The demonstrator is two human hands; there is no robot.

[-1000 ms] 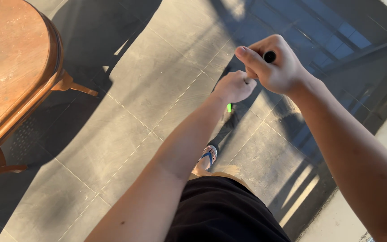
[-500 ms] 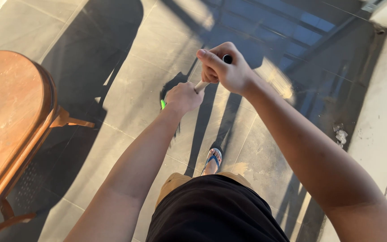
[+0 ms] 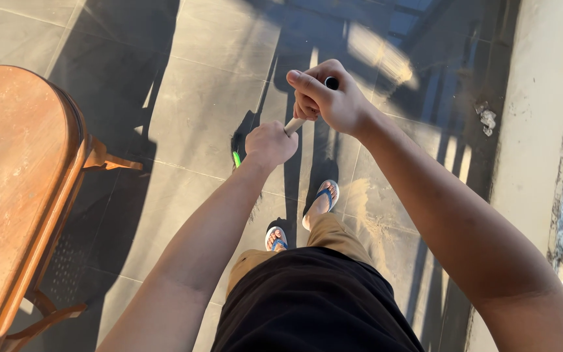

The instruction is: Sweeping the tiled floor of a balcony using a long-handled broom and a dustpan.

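While right hand (image 3: 333, 98) fists broom handle (image 3: 292, 125) top, left hand (image 3: 270, 143) clenches lower.

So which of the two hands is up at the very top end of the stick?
The right hand: it wraps the handle just below its black end cap. The left hand grips lower down.

A floor (image 3: 216, 98) of large dark grey tiles with thin pale joints lay below the hands. Low, warm sunlight crossed it in bright patches, broken by long dark shadows running away from the hands. To the left of the hands stood a round wooden table (image 3: 14, 189) with curved legs, its reddish top worn. Far to the right ran a pale concrete ledge (image 3: 532, 130), with small bits of debris (image 3: 487, 117) at its foot.
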